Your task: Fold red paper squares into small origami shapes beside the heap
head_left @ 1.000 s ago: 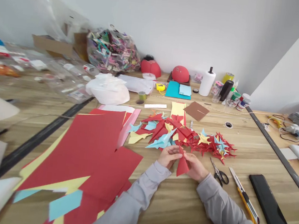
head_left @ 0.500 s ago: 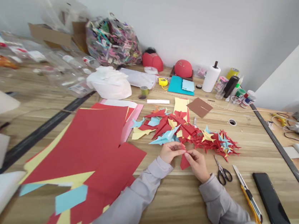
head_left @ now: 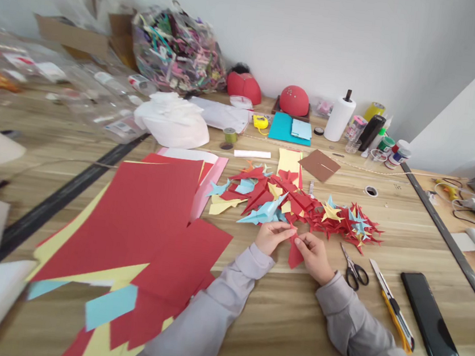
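Observation:
Between my two hands is a small folded red paper (head_left: pixel 295 254), its lower end pointing down over the wooden table. My left hand (head_left: pixel 272 237) pinches its upper left part, and my right hand (head_left: pixel 315 256) grips its right side with thumb and fingers. Just beyond them lies a heap of folded red, yellow and blue paper pieces (head_left: pixel 303 202). A light blue folded piece (head_left: pixel 264 212) is nearest my left hand. Large red sheets (head_left: pixel 144 207) are spread at the left, with yellow sheets under them and a light blue strip (head_left: pixel 111 306) on top.
Scissors (head_left: pixel 354 268), a yellow cutter (head_left: pixel 393 313) and a black phone (head_left: pixel 430 315) lie right of my right hand. Bottles and jars (head_left: pixel 371 133) stand at the back right. A bag of colourful scraps (head_left: pixel 178 51) and a white bag (head_left: pixel 173 122) are at the back left.
The view has shifted slightly, and the back objects appear higher. My fingers have moved a little on the red paper, which both hands still hold.

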`<control>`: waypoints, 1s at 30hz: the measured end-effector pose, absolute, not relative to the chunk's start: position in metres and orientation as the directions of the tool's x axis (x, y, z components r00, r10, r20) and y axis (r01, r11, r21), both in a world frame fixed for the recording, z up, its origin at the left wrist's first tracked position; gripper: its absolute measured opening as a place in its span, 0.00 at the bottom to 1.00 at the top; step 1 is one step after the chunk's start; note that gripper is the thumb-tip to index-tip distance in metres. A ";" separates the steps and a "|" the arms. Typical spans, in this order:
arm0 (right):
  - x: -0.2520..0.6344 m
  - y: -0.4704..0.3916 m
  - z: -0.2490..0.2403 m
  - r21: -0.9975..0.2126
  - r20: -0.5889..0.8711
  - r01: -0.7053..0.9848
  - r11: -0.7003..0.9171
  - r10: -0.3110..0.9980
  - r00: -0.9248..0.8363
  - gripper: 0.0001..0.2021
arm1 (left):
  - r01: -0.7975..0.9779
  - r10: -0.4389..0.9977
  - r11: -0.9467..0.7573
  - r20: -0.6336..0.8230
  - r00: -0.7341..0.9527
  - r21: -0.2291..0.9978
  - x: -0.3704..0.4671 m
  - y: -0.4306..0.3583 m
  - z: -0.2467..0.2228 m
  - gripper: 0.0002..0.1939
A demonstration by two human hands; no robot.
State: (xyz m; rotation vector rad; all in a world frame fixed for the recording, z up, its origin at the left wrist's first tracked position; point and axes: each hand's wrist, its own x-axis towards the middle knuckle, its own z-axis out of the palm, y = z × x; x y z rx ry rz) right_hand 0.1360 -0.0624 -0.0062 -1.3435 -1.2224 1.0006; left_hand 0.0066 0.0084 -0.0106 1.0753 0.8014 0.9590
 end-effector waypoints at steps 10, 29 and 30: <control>0.133 -0.062 -0.007 -0.983 0.043 0.180 0.031 0.997 0.062 0.15 | -0.215 0.940 0.119 -0.040 0.340 0.969 0.006 0.006 -0.006 0.05; 0.133 -0.061 -0.010 -0.958 0.072 0.282 0.057 0.997 0.042 0.16 | -0.333 0.940 0.216 -0.104 0.325 0.918 0.010 0.009 -0.017 0.13; 0.133 -0.061 -0.011 -0.960 0.065 0.276 0.049 0.997 0.050 0.16 | -0.339 0.940 0.223 -0.110 0.323 0.914 0.010 0.009 -0.017 0.13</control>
